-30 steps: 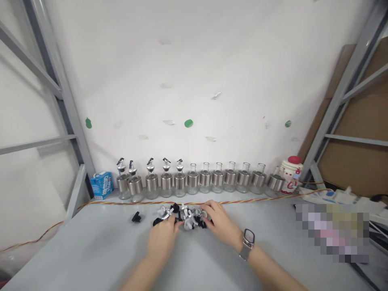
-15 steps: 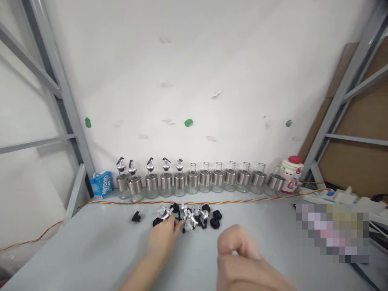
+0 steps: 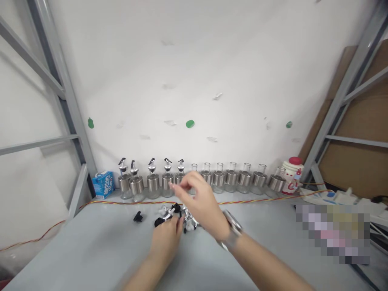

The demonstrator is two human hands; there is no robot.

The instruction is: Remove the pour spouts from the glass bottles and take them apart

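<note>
My left hand [image 3: 167,236] rests at the front of a pile of black stoppers and silver-and-clear pourer parts [image 3: 190,224], fingers pressed together; whatever they hold is hidden. My right hand [image 3: 198,199] hovers over the pile in a curled pinch, its fingertips in front of the bottle row; I cannot make out anything in them. Along the wall stand several glass bottles with metal bands. Those at the left, such as this capped bottle [image 3: 153,185], carry pourer spouts, while those to the right, such as this bare-necked bottle [image 3: 231,178], have none.
A black stopper [image 3: 138,217] lies apart, left of the pile. A blue carton [image 3: 103,185] stands at the left end; a white-and-red container [image 3: 292,176] stands at the right. Twisted wire [image 3: 242,202] crosses the table. A power strip [image 3: 339,198] lies far right beside a blurred item.
My right hand has moved from the lower right, forward and left, over the pile and in front of the bottles. My left hand stays at the pile with little movement.
</note>
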